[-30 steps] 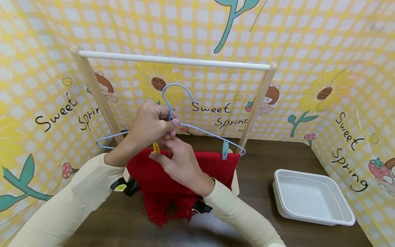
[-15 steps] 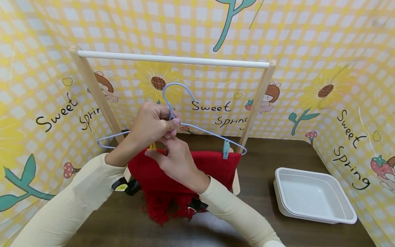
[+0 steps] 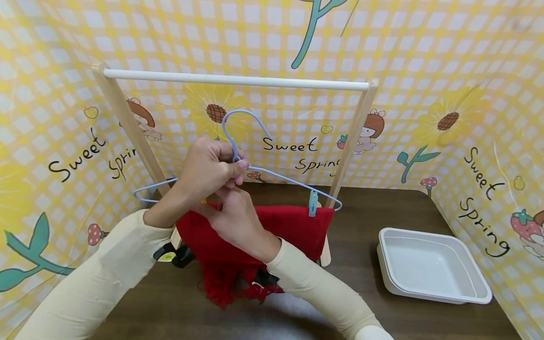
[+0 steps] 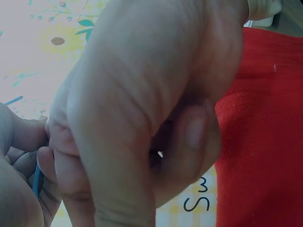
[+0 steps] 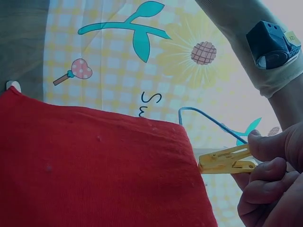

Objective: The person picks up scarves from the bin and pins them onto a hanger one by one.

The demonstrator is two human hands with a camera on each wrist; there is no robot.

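Note:
My left hand (image 3: 212, 165) pinches the neck of a blue wire hanger (image 3: 293, 178), its hook (image 3: 243, 111) rising above the fingers. A red fringed scarf (image 3: 293, 229) hangs folded over the hanger's lower part. On the scarf's right end sits a light blue clothespin (image 3: 313, 203). Just below the left hand, my right hand (image 3: 238, 222) reaches toward the scarf's left end. In the right wrist view, its thumb and fingers pinch a yellow clothespin (image 5: 227, 161), whose tip lies right at the scarf's edge. Head-on, that clothespin is mostly hidden behind the hands.
Behind the hanger stands a wooden rack with a white top bar (image 3: 238, 79). A white plastic basin (image 3: 433, 293) is on the right of the dark brown table (image 3: 352, 302). Yellow checked cloth (image 3: 425, 56) surrounds the table at the back and sides.
My right hand has shifted slightly left with the yellow clothespin, which has slipped mostly out of sight in the head view. The left hand keeps hold of the hanger.

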